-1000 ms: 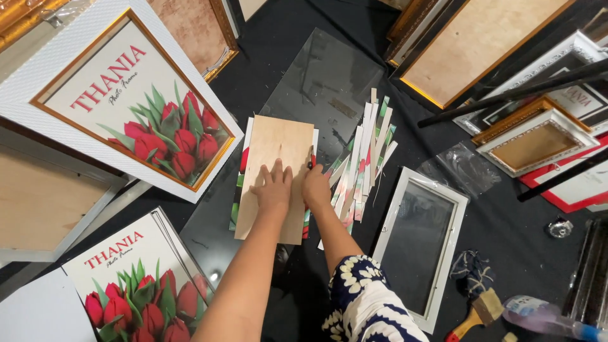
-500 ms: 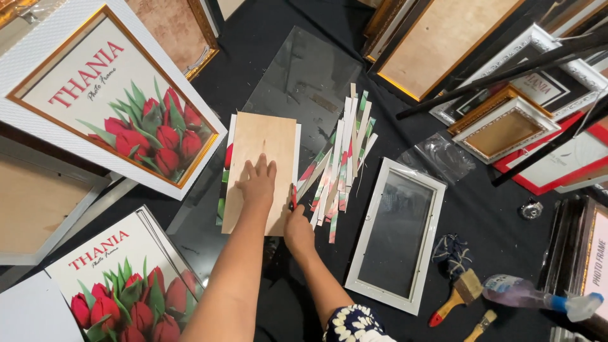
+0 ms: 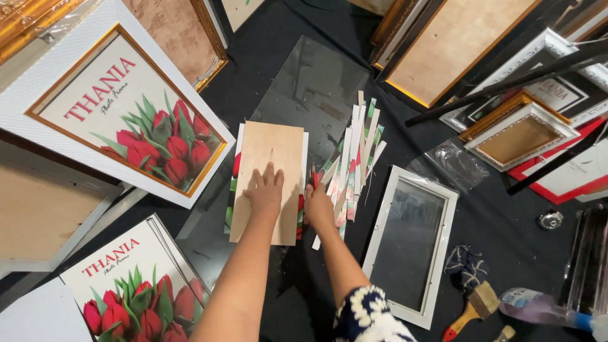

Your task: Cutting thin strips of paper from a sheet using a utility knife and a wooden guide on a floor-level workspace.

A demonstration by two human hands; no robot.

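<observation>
Head view: left hand (image 3: 265, 192) presses flat, fingers spread, on a thin wooden board (image 3: 268, 180) laid over a flower print (image 3: 235, 183).
Right hand (image 3: 316, 204) is closed around a red-handled cutter (image 3: 314, 178) at the board's right edge; trimming looks underway, calling for a steady hold. Paper strips (image 3: 354, 161), glass sheet (image 3: 315, 88) and white frame (image 3: 410, 242) lie on black cloth (image 3: 506, 253).

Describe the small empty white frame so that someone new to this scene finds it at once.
Start from the black cloth covering the floor, then find the right hand beside the heap of cut paper strips. Just right of those strips lies the white frame, flat and tilted. Unlike its neighbours, it holds no tulip picture.
</observation>
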